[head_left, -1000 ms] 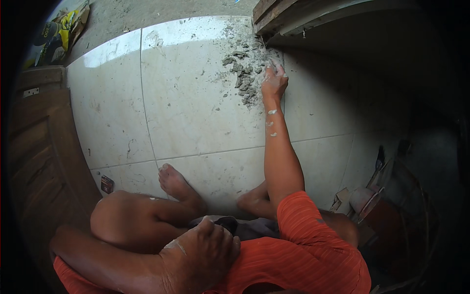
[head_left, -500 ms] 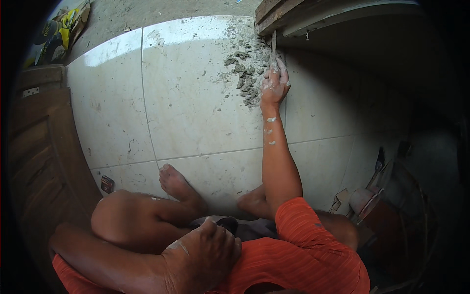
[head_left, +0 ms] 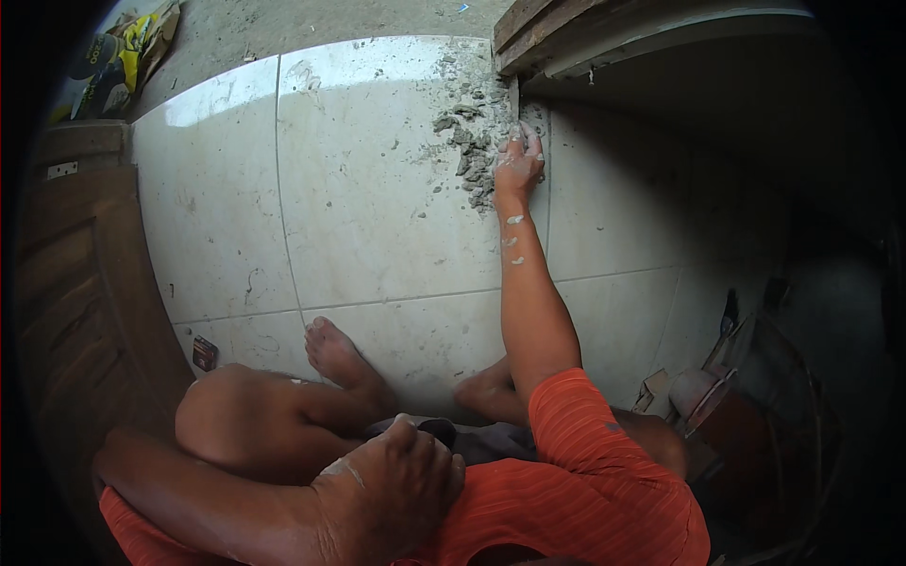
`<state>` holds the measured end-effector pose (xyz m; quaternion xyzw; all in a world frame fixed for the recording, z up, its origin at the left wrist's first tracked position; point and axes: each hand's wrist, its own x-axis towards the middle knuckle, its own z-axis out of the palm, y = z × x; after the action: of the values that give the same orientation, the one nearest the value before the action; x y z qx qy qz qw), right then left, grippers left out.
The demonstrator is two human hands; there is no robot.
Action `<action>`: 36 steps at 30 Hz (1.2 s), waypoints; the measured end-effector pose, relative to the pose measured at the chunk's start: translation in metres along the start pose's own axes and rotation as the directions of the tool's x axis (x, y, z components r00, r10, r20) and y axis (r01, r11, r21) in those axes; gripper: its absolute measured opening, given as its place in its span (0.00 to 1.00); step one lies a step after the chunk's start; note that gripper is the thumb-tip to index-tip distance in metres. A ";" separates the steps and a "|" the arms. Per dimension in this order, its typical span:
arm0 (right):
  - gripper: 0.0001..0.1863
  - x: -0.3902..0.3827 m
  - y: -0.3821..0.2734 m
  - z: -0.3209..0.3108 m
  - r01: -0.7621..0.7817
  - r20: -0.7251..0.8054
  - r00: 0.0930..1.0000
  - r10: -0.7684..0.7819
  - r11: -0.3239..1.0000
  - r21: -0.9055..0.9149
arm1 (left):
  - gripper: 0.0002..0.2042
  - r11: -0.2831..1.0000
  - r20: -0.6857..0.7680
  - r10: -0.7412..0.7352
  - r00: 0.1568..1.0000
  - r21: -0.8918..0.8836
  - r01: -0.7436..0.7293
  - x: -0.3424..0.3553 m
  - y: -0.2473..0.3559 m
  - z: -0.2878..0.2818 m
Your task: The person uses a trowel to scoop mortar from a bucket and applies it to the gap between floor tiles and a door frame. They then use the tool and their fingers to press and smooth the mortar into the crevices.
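My right hand (head_left: 520, 168), smeared with pale grey mortar, reaches far out over the tiled floor. Its fingers are closed on a narrow flat-bladed scraper (head_left: 514, 92), whose tip lies beside the foot of a wooden frame (head_left: 528, 42). Just left of this hand, crumbly grey mortar (head_left: 469, 156) is scattered on the tiles. Close to my body, my left hand (head_left: 392, 486) is curled shut against the orange shirt (head_left: 528, 509), with a white smear near its wrist. Its palm faces away, so anything inside it is hidden.
A brown panelled door (head_left: 80, 274) stands along the left side. Beyond the tiles (head_left: 368, 198) lies rough grey floor with a yellow and black bag (head_left: 127, 61). A small dark packet (head_left: 204, 353) lies near my left knee. Assorted items, including a pinkish bowl (head_left: 694, 391), sit in shadow at right.
My right hand and the scraper have shifted slightly left and a little toward me, near the frame's foot. My left hand has stayed put.
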<state>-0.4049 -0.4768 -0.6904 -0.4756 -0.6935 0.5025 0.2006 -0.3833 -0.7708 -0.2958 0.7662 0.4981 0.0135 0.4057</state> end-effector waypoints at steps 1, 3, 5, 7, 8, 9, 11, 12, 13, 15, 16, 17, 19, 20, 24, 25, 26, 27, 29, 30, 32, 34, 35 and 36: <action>0.19 -0.001 -0.001 0.001 -0.043 -0.012 0.999 0.044 0.995 0.095 | 0.25 1.000 0.001 -0.001 1.000 -0.003 0.001 0.000 0.000 0.001; 0.19 -0.004 -0.002 0.003 -0.087 -0.017 0.996 0.092 0.978 0.190 | 0.25 1.000 0.003 0.001 1.000 -0.024 -0.001 0.000 0.002 0.003; 0.19 -0.001 -0.002 0.003 -0.063 -0.051 0.996 0.073 0.982 0.176 | 0.25 1.000 0.020 0.011 1.000 -0.021 -0.010 -0.001 -0.001 -0.001; 0.18 0.000 -0.001 0.001 -0.003 -0.056 0.998 0.013 0.986 0.166 | 0.26 1.000 0.039 0.018 0.999 -0.017 -0.017 -0.001 -0.001 -0.002; 0.18 0.000 -0.001 0.001 0.055 -0.060 0.997 -0.046 0.986 0.158 | 0.26 1.000 0.023 0.012 1.000 -0.027 -0.012 -0.001 0.000 0.000; 0.18 0.001 -0.001 -0.001 0.057 -0.060 0.997 -0.048 0.986 0.158 | 0.26 0.999 0.006 0.007 1.000 -0.036 -0.007 -0.001 0.000 0.001; 0.18 -0.007 -0.011 0.000 0.083 -0.022 0.996 -0.083 0.852 0.518 | 0.26 1.000 0.011 0.011 1.000 -0.029 -0.011 -0.002 0.000 0.000; 0.18 -0.012 -0.016 -0.001 0.081 -0.020 0.996 -0.083 0.850 0.520 | 0.26 1.000 0.015 0.019 1.000 -0.022 -0.018 -0.003 0.000 -0.001; 0.19 -0.015 -0.021 -0.004 0.030 0.015 0.999 -0.046 0.829 0.559 | 0.26 1.000 0.013 0.019 1.000 -0.021 -0.019 -0.003 -0.001 -0.002; 0.19 -0.022 -0.025 -0.005 -0.023 0.052 0.999 -0.010 0.803 0.595 | 0.27 0.999 0.020 0.044 0.999 -0.021 -0.044 -0.004 -0.002 -0.005; 0.19 -0.023 -0.022 -0.004 -0.045 0.068 0.998 0.012 0.859 0.510 | 0.27 0.999 0.017 0.045 0.999 -0.017 -0.045 -0.004 -0.002 -0.005; 0.19 -0.023 -0.020 -0.004 -0.068 0.082 0.996 0.036 0.905 0.420 | 0.27 0.999 -0.006 0.043 0.999 -0.002 -0.043 -0.005 -0.001 -0.005; 0.19 -0.018 -0.016 -0.006 -0.073 0.105 0.994 0.034 0.917 0.391 | 0.27 0.999 -0.032 0.043 0.999 0.010 -0.042 -0.004 0.001 -0.012; 0.18 -0.013 -0.012 -0.007 -0.053 0.077 0.997 0.033 0.961 0.272 | 0.26 1.000 0.110 -0.017 0.994 -0.005 0.017 -0.001 0.003 -0.027; 0.17 -0.008 -0.015 0.005 -0.170 0.101 0.985 0.142 0.918 0.358 | 0.26 0.999 0.046 0.006 0.999 -0.044 -0.004 -0.001 0.001 -0.003; 0.17 -0.006 -0.012 0.006 -0.167 0.100 0.985 0.140 0.919 0.358 | 0.26 0.999 0.044 0.007 0.999 -0.042 -0.005 0.000 0.001 -0.001; 0.17 -0.005 -0.008 0.006 -0.113 0.059 0.993 0.099 0.944 0.311 | 0.26 0.999 0.029 0.001 1.000 -0.035 0.000 0.000 0.001 0.002; 0.17 -0.004 -0.005 0.007 -0.059 0.020 0.998 0.055 0.964 0.261 | 0.26 1.000 0.014 -0.005 1.000 -0.027 0.005 0.000 0.001 0.002; 0.17 0.003 0.003 0.003 -0.031 0.005 1.000 0.031 0.954 0.297 | 0.26 1.000 0.022 0.015 1.000 -0.018 -0.014 0.001 -0.001 -0.003; 0.17 0.006 0.006 0.000 -0.002 -0.012 1.000 0.006 0.942 0.334 | 0.26 0.999 0.032 0.034 0.999 -0.008 -0.033 0.002 -0.002 -0.004; 0.17 0.003 0.001 0.002 -0.016 -0.009 1.000 0.021 0.930 0.366 | 0.26 1.000 0.016 0.021 1.000 -0.012 -0.020 0.001 -0.001 0.001; 0.17 0.001 -0.007 0.001 -0.026 -0.007 0.999 0.032 0.918 0.396 | 0.26 1.000 -0.004 0.008 1.000 -0.014 -0.008 0.000 -0.001 0.001; 0.17 -0.001 -0.012 0.000 -0.037 0.005 0.999 0.039 0.907 0.419 | 0.26 1.000 0.020 0.016 1.000 -0.017 -0.015 0.000 -0.003 -0.002; 0.17 -0.003 -0.017 -0.002 -0.048 0.017 0.999 0.045 0.896 0.442 | 0.26 1.000 0.044 0.024 0.999 -0.021 -0.023 0.000 -0.003 -0.003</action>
<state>-0.4100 -0.4793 -0.6738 -0.4324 -0.5506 0.6530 0.2889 -0.3872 -0.7685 -0.2957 0.7678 0.4799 0.0064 0.4243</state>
